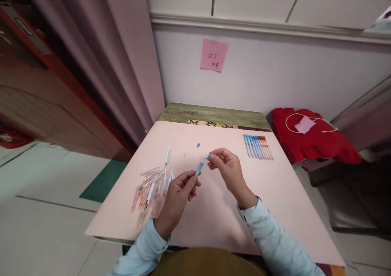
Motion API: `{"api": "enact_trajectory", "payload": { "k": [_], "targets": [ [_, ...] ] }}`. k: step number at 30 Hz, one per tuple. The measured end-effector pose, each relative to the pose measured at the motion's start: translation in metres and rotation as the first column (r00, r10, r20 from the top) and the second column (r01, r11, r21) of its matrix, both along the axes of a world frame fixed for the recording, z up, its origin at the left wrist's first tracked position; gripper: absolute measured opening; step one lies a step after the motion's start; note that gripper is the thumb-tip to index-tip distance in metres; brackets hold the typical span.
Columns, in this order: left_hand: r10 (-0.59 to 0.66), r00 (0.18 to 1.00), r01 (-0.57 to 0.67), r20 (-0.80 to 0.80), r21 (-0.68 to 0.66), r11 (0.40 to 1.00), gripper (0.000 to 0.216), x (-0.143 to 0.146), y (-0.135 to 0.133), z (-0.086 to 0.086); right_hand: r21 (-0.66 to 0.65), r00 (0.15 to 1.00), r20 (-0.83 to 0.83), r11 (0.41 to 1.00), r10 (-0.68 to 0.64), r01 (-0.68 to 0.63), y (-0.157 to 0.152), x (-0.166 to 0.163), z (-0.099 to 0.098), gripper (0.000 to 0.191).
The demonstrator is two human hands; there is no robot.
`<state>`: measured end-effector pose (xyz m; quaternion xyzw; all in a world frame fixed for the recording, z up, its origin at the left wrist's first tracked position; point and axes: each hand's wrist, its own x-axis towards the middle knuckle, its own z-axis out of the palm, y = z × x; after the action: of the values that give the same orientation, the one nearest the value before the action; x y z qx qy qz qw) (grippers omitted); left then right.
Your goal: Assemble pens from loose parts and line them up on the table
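My left hand (179, 192) is closed around a light-blue pen barrel (199, 169), whose upper end points up and to the right. Just beyond that end, my right hand (229, 168) pinches a small light-blue pen piece (207, 157) between thumb and fingertips. A narrow gap separates the piece from the barrel. Past both hands, a tiny dark-blue part (198, 145) lies on the pink tabletop (220, 223). Left of my left hand is a loose pile of clear pen parts and refills (149, 190), some partly hidden behind the hand.
A neat row of blue and brown pens (254, 147) lies at the table's far right. Beyond the right edge, a red cloth (330, 145) carries a white cable and a pink note (304, 124). A pink curtain (128, 56) hangs at the left; a wall stands behind the table.
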<state>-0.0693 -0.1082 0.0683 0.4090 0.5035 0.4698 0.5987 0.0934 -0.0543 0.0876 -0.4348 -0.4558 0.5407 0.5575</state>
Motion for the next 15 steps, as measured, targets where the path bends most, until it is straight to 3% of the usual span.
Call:
{"api": "enact_trajectory", "payload": {
  "k": [15],
  "targets": [
    [-0.007, 1.000, 0.006, -0.026, -0.016, 1.000, 0.031, 0.0038, -0.0090, 0.0055, 0.081, 0.993, 0.102, 0.995, -0.062, 0.054, -0.0071, 0.0048, -0.0047, 0.025]
  ]
}}
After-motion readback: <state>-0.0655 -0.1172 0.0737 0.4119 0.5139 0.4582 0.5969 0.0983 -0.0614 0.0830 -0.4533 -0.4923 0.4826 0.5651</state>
